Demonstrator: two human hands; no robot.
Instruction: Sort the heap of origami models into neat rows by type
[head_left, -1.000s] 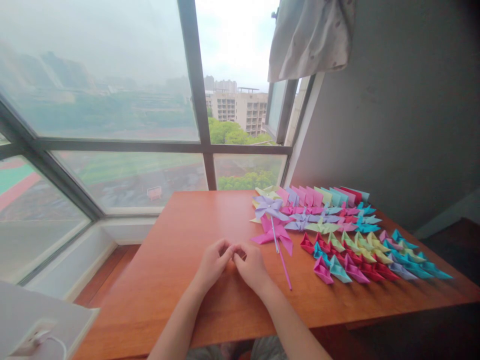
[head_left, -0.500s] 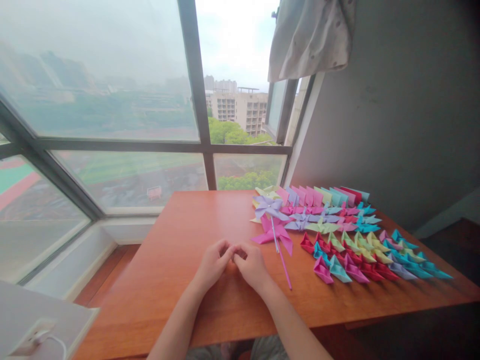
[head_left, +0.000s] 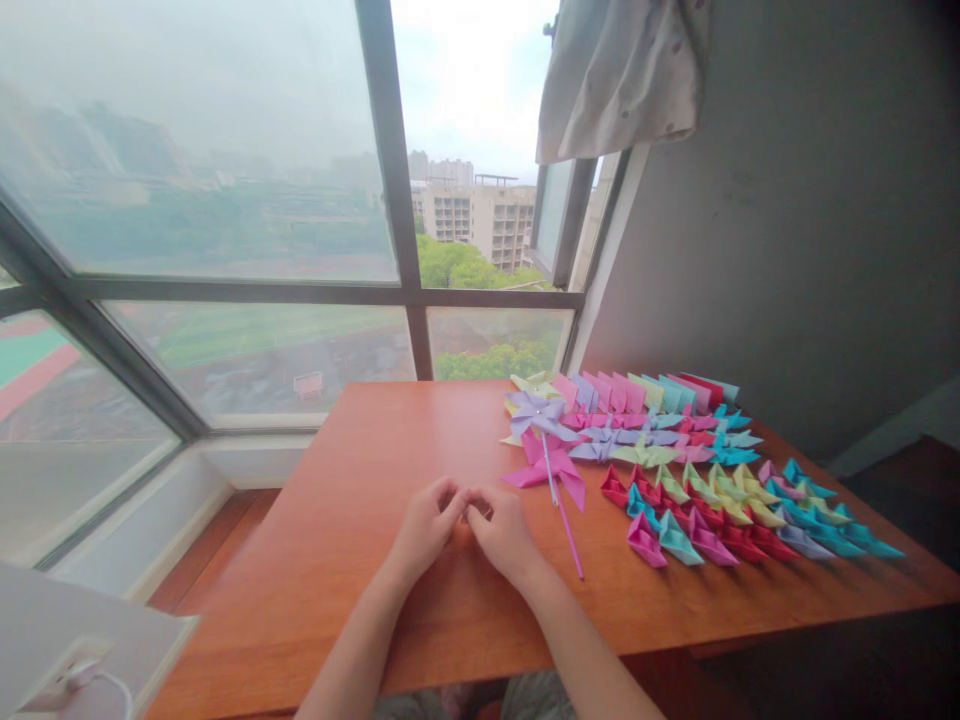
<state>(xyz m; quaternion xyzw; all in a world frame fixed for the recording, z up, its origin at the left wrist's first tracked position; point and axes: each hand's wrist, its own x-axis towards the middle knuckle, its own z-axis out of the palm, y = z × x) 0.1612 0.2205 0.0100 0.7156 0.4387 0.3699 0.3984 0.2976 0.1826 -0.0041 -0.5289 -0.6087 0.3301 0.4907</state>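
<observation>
My left hand and my right hand rest together on the orange wooden table, fingertips touching, fingers curled; nothing shows in either. Just right of my right hand lie two paper pinwheels on sticks, a pink pinwheel and a lilac pinwheel. Beyond them, rows of several folded paper boats in pink, teal, red, yellow and lilac cover the table's right half, with flat coloured paper sheets at the back.
A large window rises behind the table, and a grey wall stands on the right. A curtain hangs at the top. A white object with a cable sits at the lower left.
</observation>
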